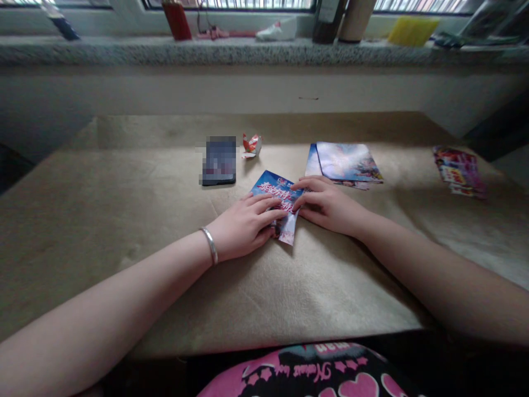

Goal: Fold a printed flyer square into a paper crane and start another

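In the head view, has a blue paper lying on the table directly between the two hands, set askew, with the deep blue end pointing away and the paler end toward the near side. Bears white and red characters, partly covered by the fingers. Lays the left hand palm down over the paper's left side, fingers extended and slightly parted across the print, thumb low beside the paler end. Wears a silver bracelet on the left wrist. Rests the right hand against the paper's right edge, fingers bent and apart, tips touching the print; cannot tell whether pinching the edge between thumb and finger. Leaves the paper's top corner and lower end uncovered by either hand. Shows, beyond the left hand, a dark block, blurred over, and just to the right of it a crumpled red and white scrap. Shows a few overlapping sheets just beyond the right hand, and some bright cards well apart, near the table's right side. Includes, at the back, a sill bearing a red item and a yellow item.
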`<state>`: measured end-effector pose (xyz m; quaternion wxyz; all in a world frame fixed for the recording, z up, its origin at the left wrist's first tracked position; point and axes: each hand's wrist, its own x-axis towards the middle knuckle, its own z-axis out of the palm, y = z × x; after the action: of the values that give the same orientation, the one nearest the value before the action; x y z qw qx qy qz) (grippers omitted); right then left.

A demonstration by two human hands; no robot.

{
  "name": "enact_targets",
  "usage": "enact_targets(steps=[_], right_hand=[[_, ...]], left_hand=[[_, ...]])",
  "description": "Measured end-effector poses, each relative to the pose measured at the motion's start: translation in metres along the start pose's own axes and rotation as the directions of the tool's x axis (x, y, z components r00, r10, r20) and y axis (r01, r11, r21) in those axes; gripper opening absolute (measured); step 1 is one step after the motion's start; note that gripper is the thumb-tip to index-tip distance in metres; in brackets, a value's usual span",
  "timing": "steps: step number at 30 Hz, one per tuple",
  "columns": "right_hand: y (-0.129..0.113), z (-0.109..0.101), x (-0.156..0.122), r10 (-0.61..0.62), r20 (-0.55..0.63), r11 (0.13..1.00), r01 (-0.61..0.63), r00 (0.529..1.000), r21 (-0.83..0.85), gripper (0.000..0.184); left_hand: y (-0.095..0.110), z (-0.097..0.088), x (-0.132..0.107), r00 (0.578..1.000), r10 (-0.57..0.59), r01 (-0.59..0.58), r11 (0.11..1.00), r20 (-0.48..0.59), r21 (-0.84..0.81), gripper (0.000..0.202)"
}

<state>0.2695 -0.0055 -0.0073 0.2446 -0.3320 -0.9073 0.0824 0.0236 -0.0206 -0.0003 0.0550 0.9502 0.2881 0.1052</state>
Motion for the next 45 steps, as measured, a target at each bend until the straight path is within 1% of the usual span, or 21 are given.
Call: enact_targets(steps=[1, 4, 6, 9, 13, 15, 18, 22, 26, 31, 33, 35, 38, 43, 45], right_hand=[[0.001, 0.000, 0.000, -0.001, -0.005, 1.000, 0.001, 1.000, 0.004, 0.013], [0.003, -0.001, -0.002, 0.028, -0.025, 0.999, -0.028, 0.999, 0.020, 0.012], [0.003, -0.002, -0.003, 0.081, -0.034, 0.996, -0.080, 0.996, 0.039, 0.012], [0.004, -0.002, -0.004, 0.180, -0.054, 0.981, -0.175, 0.982, 0.079, 0.011], [0.008, 0.000, -0.004, 0.275, -0.076, 0.957, -0.266, 0.958, 0.119, 0.011], [0.009, 0.002, -0.003, 0.310, -0.089, 0.946, -0.298, 0.947, 0.128, 0.013], [0.010, 0.003, -0.002, 0.345, -0.110, 0.934, -0.329, 0.932, 0.137, 0.015], [0.011, 0.001, -0.001, 0.386, -0.097, 0.915, -0.368, 0.917, 0.163, 0.012], [0.015, 0.000, -0.002, 0.421, -0.081, 0.897, -0.402, 0.903, 0.184, 0.011], [0.017, 0.000, -0.003, 0.476, -0.107, 0.868, -0.448, 0.873, 0.214, 0.013], [0.018, 0.000, -0.003, 0.489, -0.092, 0.860, -0.462, 0.868, 0.214, 0.014], [0.018, -0.001, -0.004, 0.482, -0.081, 0.865, -0.459, 0.873, 0.202, 0.014], [0.020, -0.002, -0.003, 0.444, -0.097, 0.890, -0.425, 0.891, 0.168, 0.014], [0.023, -0.001, 0.000, 0.393, -0.130, 0.920, -0.386, 0.910, 0.072, 0.016], [0.024, 0.000, 0.000, 0.388, -0.126, 0.921, -0.382, 0.913, 0.073, 0.016]], left_hand=[[0.003, 0.000, 0.002, 1.000, -0.018, 0.017, 1.000, 0.016, 0.018, 0.042], [0.011, 0.001, 0.010, 0.996, -0.067, 0.065, 0.997, 0.050, 0.033, 0.041], [0.016, 0.001, 0.016, 0.993, -0.106, 0.105, 0.994, 0.059, 0.023, 0.038], [0.020, 0.004, 0.022, 0.986, -0.162, 0.162, 0.987, 0.032, 0.007, 0.037], [0.021, 0.008, 0.022, 0.982, -0.188, 0.188, 0.982, 0.024, -0.021, 0.041], [0.020, 0.009, 0.021, 0.984, -0.176, 0.177, 0.984, 0.029, -0.022, 0.044], [0.015, 0.010, 0.019, 0.992, -0.125, 0.125, 0.992, 0.022, -0.006, 0.047], [0.009, 0.011, 0.018, 0.997, -0.074, 0.074, 0.997, 0.006, 0.015, 0.045], [0.008, 0.010, 0.018, 0.998, -0.060, 0.060, 0.998, -0.009, 0.027, 0.042], [0.009, 0.009, 0.018, 0.998, -0.054, 0.054, 0.998, -0.016, 0.041, 0.040], [0.009, 0.009, 0.017, 0.999, -0.045, 0.047, 0.997, -0.025, 0.063, 0.040], [0.009, 0.009, 0.016, 0.998, -0.036, 0.039, 0.995, -0.042, 0.087, 0.040], [0.009, 0.008, 0.015, 0.997, -0.014, 0.021, 0.994, -0.070, 0.103, 0.037], [0.010, 0.006, 0.014, 0.997, 0.040, -0.033, 0.994, -0.068, 0.100, 0.032], [0.009, 0.006, 0.014, 0.997, 0.043, -0.036, 0.994, -0.069, 0.100, 0.032]])
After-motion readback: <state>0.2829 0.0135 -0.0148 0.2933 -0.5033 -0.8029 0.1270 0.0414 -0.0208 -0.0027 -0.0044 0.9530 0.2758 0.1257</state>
